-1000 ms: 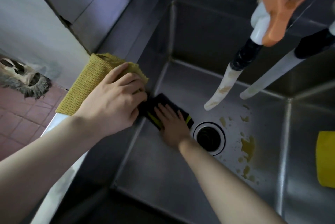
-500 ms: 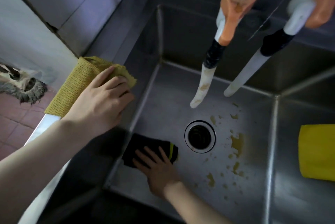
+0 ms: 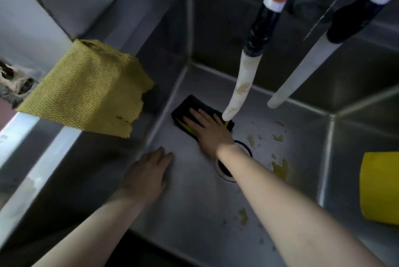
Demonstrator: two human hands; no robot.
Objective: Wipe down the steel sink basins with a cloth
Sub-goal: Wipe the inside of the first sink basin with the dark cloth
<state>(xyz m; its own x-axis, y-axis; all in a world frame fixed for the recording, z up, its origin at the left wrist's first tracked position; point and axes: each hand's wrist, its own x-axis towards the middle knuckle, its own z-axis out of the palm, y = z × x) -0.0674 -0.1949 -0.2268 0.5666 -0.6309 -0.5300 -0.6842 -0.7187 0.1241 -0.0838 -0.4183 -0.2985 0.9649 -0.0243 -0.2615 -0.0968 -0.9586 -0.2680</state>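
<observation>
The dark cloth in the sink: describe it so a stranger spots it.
In the steel basin, on the floor just beyond the drain, the right hand presses a dark cloth. It is black with a yellow stripe, unlike the all-yellow woven cloth on the rim.

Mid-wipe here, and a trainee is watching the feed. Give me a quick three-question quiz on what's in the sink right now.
1. True or false: the right hand presses flat on the dark cloth on the basin floor.
2. Where is the woven yellow cloth? A on the sink's left rim; B on the basin floor; C under the right hand.
3. Fill in: the yellowish stains lie to the ____ of the drain.
Key: 1 true; 2 A; 3 right.
</observation>
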